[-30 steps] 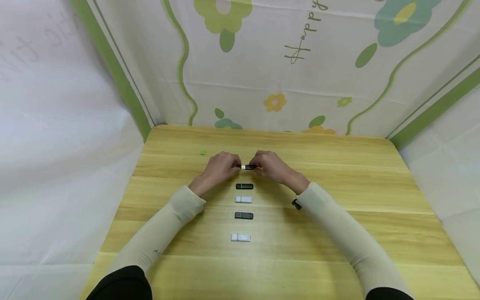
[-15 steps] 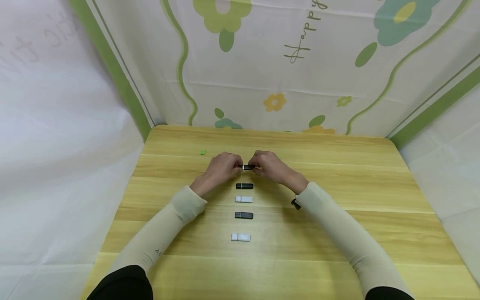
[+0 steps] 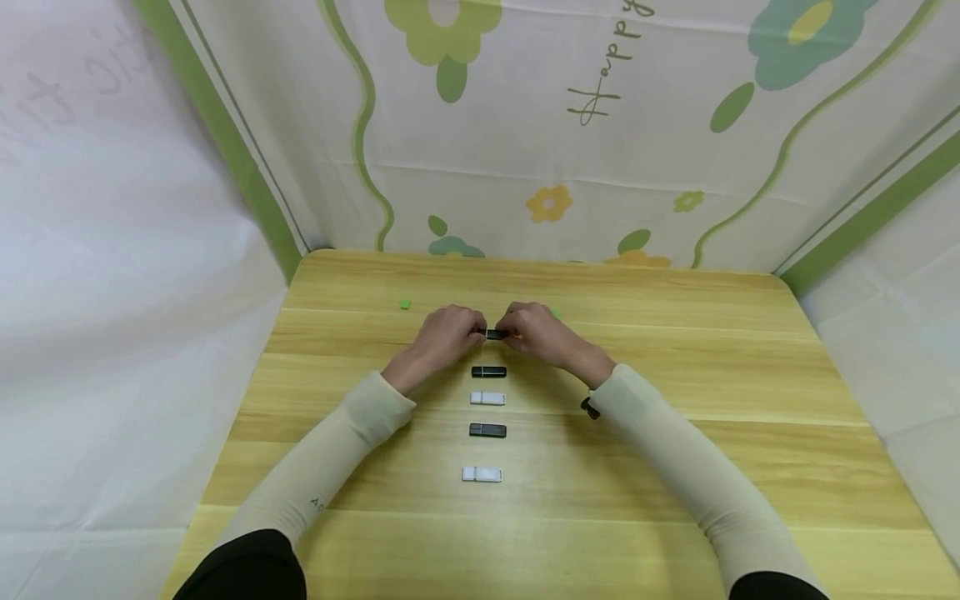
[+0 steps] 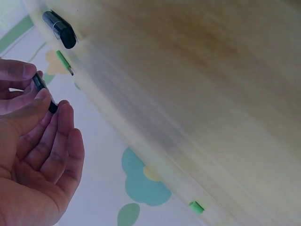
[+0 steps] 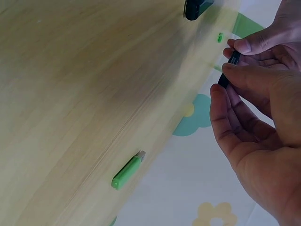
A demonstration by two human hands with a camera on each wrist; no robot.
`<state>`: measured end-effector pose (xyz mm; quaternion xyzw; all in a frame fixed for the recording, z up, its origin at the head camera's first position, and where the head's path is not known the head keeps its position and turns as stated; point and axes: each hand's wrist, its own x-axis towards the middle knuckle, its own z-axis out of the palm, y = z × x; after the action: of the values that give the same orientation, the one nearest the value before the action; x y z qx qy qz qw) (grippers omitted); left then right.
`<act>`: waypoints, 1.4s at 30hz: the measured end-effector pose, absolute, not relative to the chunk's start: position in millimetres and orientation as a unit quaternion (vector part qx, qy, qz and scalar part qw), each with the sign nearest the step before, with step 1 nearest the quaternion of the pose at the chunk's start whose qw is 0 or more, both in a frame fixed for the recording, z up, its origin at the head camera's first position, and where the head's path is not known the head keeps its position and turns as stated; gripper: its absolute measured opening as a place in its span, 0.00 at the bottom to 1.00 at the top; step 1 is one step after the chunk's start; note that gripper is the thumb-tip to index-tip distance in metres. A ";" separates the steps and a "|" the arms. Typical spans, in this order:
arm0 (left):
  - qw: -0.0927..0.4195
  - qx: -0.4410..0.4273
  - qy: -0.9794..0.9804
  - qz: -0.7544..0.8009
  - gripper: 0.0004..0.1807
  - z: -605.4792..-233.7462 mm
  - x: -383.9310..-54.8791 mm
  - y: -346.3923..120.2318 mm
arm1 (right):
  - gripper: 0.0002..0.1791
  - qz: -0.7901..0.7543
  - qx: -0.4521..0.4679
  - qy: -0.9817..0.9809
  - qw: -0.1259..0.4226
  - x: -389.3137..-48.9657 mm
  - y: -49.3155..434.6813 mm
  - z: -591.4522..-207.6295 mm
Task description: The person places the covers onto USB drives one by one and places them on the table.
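Note:
Between both hands is a black USB flash drive, held level above the far part of the table. My left hand pinches its cap end; my right hand pinches the body between thumb and fingers. Cap and body meet at a thin pale line. In the left wrist view the drive's cap end shows past my left thumb. An uncapped green USB flash drive lies on the table, mostly hidden behind my right hand in the head view. Its small green cap lies to the left.
Nearer me a column of capped drives lies on the wooden table: a black one, a white one, another black one and another white one. A flower-printed cloth hangs behind the table.
The gap between cap and body has shrunk as my left hand moved slightly right; the metal plug seen earlier is now covered. The drives on the table have not moved.

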<state>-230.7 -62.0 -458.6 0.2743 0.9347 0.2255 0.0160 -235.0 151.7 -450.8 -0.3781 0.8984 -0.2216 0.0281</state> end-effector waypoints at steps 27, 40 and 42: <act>0.023 0.290 0.936 0.196 0.06 -468.2 -237.0 -57.0 | 0.13 -0.201 -0.368 0.907 0.025 -240.2 147.1 -464.4; 0.036 0.280 0.946 0.158 0.06 -472.8 -234.9 -54.4 | 0.09 -0.215 -0.375 0.900 0.050 -240.0 146.6 -474.5; 0.038 0.280 0.946 0.158 0.07 -473.6 -235.6 -53.7 | 0.10 -0.212 -0.374 0.902 0.047 -239.8 147.6 -475.7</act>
<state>-235.6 -53.7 -473.6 0.2805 0.9459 0.1584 0.0385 -239.8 147.6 -475.7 -0.3737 0.9019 -0.2115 0.0469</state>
